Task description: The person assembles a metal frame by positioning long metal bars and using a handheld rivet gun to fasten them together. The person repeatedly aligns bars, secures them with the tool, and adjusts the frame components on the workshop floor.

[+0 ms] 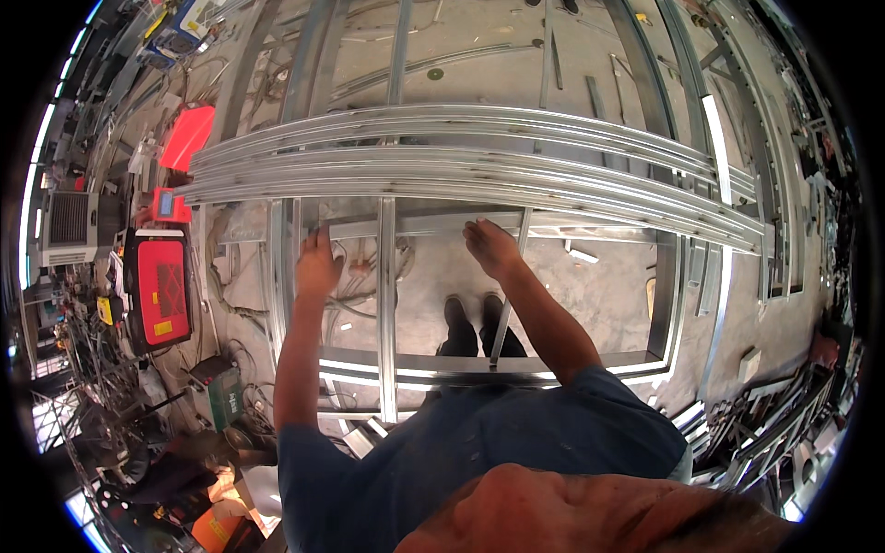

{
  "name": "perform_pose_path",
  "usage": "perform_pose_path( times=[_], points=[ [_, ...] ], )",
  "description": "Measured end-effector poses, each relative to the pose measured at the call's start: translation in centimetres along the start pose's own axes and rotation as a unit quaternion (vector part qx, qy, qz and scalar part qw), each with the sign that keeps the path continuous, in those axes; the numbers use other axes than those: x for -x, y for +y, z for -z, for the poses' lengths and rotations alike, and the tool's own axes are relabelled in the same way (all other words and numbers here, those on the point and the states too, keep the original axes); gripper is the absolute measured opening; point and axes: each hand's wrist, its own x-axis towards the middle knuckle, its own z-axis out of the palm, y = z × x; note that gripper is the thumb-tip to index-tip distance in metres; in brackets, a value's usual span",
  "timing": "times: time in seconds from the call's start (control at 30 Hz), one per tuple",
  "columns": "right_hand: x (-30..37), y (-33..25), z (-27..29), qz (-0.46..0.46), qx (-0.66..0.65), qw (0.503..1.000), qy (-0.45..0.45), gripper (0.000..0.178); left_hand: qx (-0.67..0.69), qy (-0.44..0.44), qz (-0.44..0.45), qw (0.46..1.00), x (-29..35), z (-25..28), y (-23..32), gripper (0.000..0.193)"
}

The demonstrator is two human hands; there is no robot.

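A long grey metal bar [419, 225] lies crosswise in front of me, over the frame of square steel tubes. My left hand [319, 264] is at its left part, fingers bent over the bar and their tips partly hidden. Farther right my right hand [491, 247] grips the same bar with curled fingers. Between the hands an upright-running tube [387, 304] of the frame passes toward my body. Just beyond the bar, a bundle of several shiny metal profiles [442, 166] rests across the frame.
A red-fronted machine [164, 290] stands at the left, with a red box [172, 205] and a red panel [188, 136] beyond it. Cables lie on the floor near the left tubes. My shoes [473, 309] are inside the frame. Metal offcuts [765, 424] are piled at the lower right.
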Motion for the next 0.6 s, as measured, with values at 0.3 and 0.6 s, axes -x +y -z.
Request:
perform_pose_path(
  times=[0.3,0.6],
  points=[
    [-5.2,-0.3,-4.1,0.080,-0.114,0.988,0.061,0.044,-0.183,-0.028,-0.034,0.982,-13.1,-5.6,-6.9,0.070],
    [-1.4,2.5,-2.0,0.063,-0.062,0.993,0.084,0.033,-0.209,0.143,-0.166,0.953,-12.0,-7.0,-10.0,0.061]
  ],
)
